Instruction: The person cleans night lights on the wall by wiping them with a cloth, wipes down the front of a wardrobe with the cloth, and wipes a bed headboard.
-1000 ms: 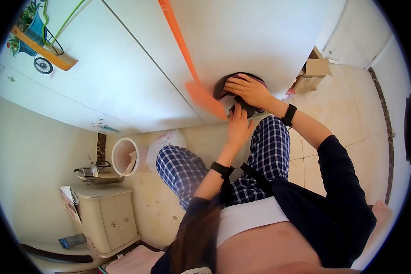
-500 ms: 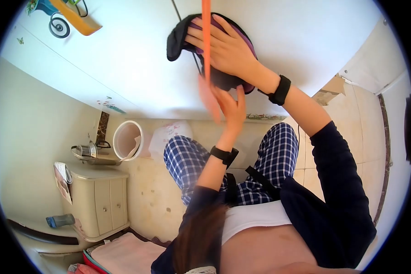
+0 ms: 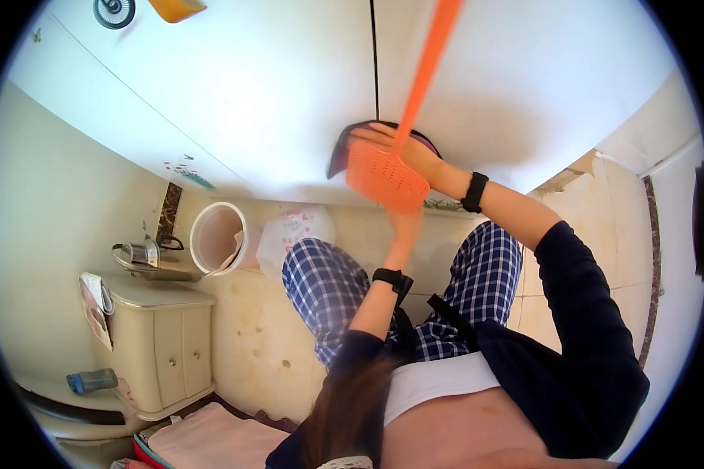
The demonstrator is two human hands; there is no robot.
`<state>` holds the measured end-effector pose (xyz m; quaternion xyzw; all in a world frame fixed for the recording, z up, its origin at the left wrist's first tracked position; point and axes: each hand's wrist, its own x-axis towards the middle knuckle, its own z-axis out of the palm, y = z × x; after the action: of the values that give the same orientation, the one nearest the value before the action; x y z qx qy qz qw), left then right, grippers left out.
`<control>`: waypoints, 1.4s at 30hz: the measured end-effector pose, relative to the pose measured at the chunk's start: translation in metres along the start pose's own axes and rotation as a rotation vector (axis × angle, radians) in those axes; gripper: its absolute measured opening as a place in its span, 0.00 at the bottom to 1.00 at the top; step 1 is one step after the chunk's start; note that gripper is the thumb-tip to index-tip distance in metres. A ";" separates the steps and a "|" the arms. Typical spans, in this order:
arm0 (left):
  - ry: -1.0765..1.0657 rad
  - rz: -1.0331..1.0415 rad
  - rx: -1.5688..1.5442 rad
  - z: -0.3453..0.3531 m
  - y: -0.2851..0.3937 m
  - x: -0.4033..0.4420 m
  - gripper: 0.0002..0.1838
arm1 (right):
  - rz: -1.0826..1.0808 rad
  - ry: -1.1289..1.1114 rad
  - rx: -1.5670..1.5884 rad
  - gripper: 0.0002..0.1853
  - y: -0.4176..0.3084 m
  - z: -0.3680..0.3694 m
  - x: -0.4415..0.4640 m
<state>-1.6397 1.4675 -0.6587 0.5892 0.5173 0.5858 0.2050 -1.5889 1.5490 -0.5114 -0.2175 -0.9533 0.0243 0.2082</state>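
A black cap (image 3: 339, 160) with a purple lining is at the near part of the white tabletop, largely covered by my hands and by a fly swatter. My right hand (image 3: 414, 159) lies over the cap, its visible fingers stretched out to the left across it. My left hand (image 3: 406, 231) comes up from below toward the cap's near side; its fingers are hidden behind the swatter. The orange fly swatter (image 3: 389, 176) reaches down from the top of the view, its perforated head in front of both hands. What holds it is out of view.
Left of my knees stand a white bucket (image 3: 198, 238) and a crumpled plastic bag (image 3: 293, 233). A beige cabinet (image 3: 163, 313) is at the left, with a metal pot (image 3: 141, 253) nearby. A toy wheel (image 3: 114, 11) is at the far left of the white tabletop (image 3: 250, 102).
My hands and the cap have come nearer to the tabletop's front edge. The swatter has turned from edge-on to flat, covering my left hand's fingers. The view has shifted slightly.
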 end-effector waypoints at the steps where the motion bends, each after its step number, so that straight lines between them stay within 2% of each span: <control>1: 0.061 0.006 -0.107 0.000 0.006 0.004 0.18 | -0.038 0.017 -0.080 0.25 0.002 -0.001 0.002; 2: 0.118 0.012 -0.212 -0.001 0.011 0.008 0.17 | -0.035 0.044 -0.159 0.25 0.006 -0.003 0.004; 7: 0.276 0.062 0.168 -0.032 0.080 0.071 0.17 | 0.049 0.236 -0.459 0.25 -0.019 -0.079 0.055; 9: 0.206 0.045 0.213 -0.032 0.078 0.073 0.17 | 0.074 0.230 -0.484 0.26 -0.019 -0.072 0.058; 11: 0.021 -0.003 0.145 -0.025 0.050 0.063 0.17 | 0.075 0.206 -0.513 0.26 -0.013 -0.052 0.052; 12: 0.024 0.101 0.258 -0.012 0.021 0.049 0.18 | 0.016 0.128 -0.693 0.26 -0.009 -0.037 0.042; 13: 0.025 0.209 0.373 0.004 -0.016 0.028 0.19 | 0.026 0.091 -0.545 0.26 -0.007 -0.021 0.027; 15: 0.083 0.088 0.151 0.017 -0.030 0.013 0.22 | 0.033 0.023 -0.254 0.27 -0.008 0.001 0.006; 18: 0.114 0.019 0.045 0.023 -0.037 0.000 0.23 | 0.193 0.055 0.088 0.25 -0.022 0.003 -0.001; 20: 0.082 0.047 0.049 0.018 -0.033 -0.003 0.24 | 0.145 0.107 0.041 0.24 -0.020 -0.004 -0.004; 24: 0.016 0.231 0.136 0.008 -0.025 0.023 0.25 | 0.108 0.247 -0.213 0.22 -0.029 -0.051 0.028; 26: 0.018 0.381 0.225 -0.002 -0.018 0.057 0.26 | 0.057 0.352 -0.724 0.24 -0.012 -0.077 0.052; 27: 0.028 0.456 0.270 -0.008 -0.015 0.075 0.27 | 0.089 0.432 -0.828 0.26 -0.012 -0.095 0.060; 30: 0.157 0.601 0.348 -0.030 -0.003 0.124 0.28 | 0.135 0.580 -0.670 0.30 -0.015 -0.134 0.071; 33: 0.317 0.587 0.373 -0.034 -0.011 0.141 0.29 | 0.159 0.606 -0.620 0.28 -0.021 -0.129 0.067; 35: 0.313 0.506 0.439 -0.027 -0.039 0.122 0.30 | 0.119 0.290 -0.687 0.28 -0.020 -0.099 0.051; 36: 0.189 0.480 0.510 -0.026 -0.053 0.102 0.30 | 0.125 0.207 -0.434 0.25 -0.019 -0.078 0.034; 38: 0.018 0.468 0.557 -0.028 -0.078 0.064 0.30 | -0.118 0.225 -0.594 0.22 -0.007 -0.049 -0.001; 42: -0.150 0.426 0.464 -0.054 -0.015 0.074 0.27 | -0.067 0.115 -0.457 0.22 -0.030 -0.088 0.007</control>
<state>-1.7099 1.5161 -0.6238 0.7568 0.4856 0.4368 -0.0244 -1.5711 1.5214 -0.4245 -0.2283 -0.9272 -0.2116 0.2084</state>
